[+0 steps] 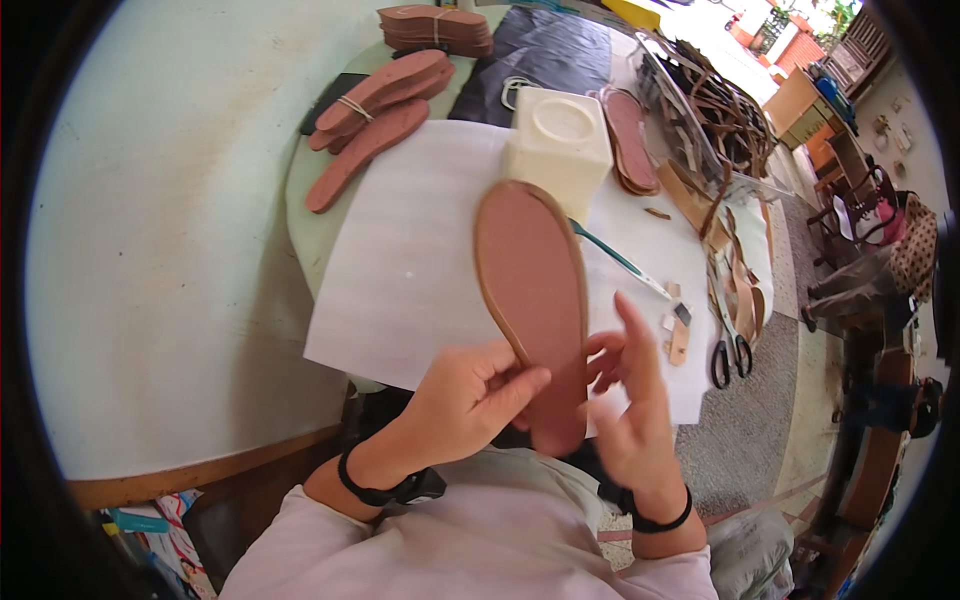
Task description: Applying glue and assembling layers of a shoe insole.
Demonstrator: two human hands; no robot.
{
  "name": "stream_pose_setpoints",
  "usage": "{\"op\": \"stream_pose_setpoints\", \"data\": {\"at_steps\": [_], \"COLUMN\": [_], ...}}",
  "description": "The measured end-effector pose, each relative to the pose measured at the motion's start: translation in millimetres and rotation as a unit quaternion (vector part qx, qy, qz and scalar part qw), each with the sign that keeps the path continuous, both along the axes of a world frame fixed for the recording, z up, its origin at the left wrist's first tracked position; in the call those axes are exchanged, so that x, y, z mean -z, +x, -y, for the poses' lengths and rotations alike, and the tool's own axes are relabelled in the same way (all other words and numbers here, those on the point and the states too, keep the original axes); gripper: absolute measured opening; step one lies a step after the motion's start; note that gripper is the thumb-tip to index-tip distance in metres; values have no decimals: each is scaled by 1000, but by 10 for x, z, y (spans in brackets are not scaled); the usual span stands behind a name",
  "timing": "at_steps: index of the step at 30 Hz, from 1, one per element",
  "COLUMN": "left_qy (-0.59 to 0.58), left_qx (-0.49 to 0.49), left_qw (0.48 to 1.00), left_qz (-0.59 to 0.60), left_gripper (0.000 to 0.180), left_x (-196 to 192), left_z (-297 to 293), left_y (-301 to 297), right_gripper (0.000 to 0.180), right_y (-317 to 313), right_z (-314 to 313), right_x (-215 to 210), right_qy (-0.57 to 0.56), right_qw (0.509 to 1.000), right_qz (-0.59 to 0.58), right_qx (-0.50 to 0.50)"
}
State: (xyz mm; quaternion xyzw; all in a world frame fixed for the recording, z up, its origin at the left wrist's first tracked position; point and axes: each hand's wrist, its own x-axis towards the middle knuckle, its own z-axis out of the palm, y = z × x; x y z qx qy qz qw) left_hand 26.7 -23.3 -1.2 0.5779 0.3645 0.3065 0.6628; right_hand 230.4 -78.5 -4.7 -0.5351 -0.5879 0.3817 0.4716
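Note:
My left hand (480, 395) pinches a reddish-brown shoe sole (532, 280) near its narrow end, thumb on top. The sole is held up above the white sheet, its broad end pointing away from me. A thin tan strip lines its rim, clearest along the left and far edges. My right hand (632, 400) is at the sole's right edge, its fingers apart and the index finger raised. It is slightly blurred, and whether its fingertips touch the sole I cannot tell.
White paper (400, 270) covers the table. Around it are bundled soles (380, 105), a cream container (560, 145), a green-handled brush (620, 258), scissors (732, 350), an edged sole (630, 140) and a bin of brown strips (710, 110). Someone in spotted clothing (912, 245) is far right.

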Motion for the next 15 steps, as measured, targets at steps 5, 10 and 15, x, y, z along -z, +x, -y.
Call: {"op": "stream_pose_setpoints", "data": {"at_steps": [5,10,15], "left_qy": [43,150,-40], "left_qx": [-114,-139,-63], "left_qw": [990,979,986], "left_qz": [74,22,147], "left_gripper": [16,27,23], "left_x": [120,162,106], "left_z": [-17,-15,-61], "left_y": [72,-32,-47], "right_gripper": [90,60,52], "right_y": [-337,-290,-266], "right_z": [25,-27,56], "right_x": [33,-11,-10], "right_qy": [12,-142,-245], "right_qw": [981,976,874], "right_qz": [194,-109,-361], "right_qx": [-28,-124,-213]}}
